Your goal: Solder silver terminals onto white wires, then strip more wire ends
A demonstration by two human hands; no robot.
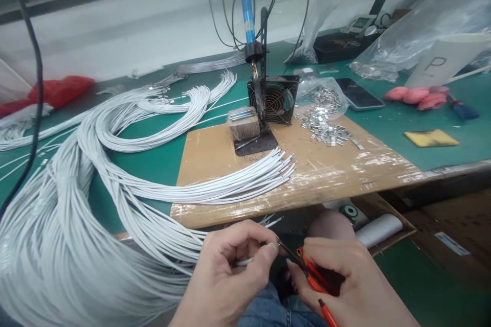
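Note:
At the lower centre, my left hand point(233, 271) is closed, pinching the end of a white cable between thumb and forefinger. To its right, my right hand point(345, 276) is wrapped round a tool with red-orange handles point(316, 281) and a dark metal tip. That tip meets the cable end at my left fingertips; the exact contact is too small to tell. Both hands are above my lap, just in front of the table edge. A large bundle of white cables point(65, 214) spreads over the left side, with one group of its ends point(261, 176) lying on the cardboard.
On the cardboard point(210, 153) stand a soldering iron with a blue handle point(248, 15), a small fan point(274, 102) and a pile of metal pieces point(326, 112). Behind it lie a phone point(358, 94), pink items point(416, 96) and a yellow sponge point(431, 138). An open drawer point(399, 242) sits below.

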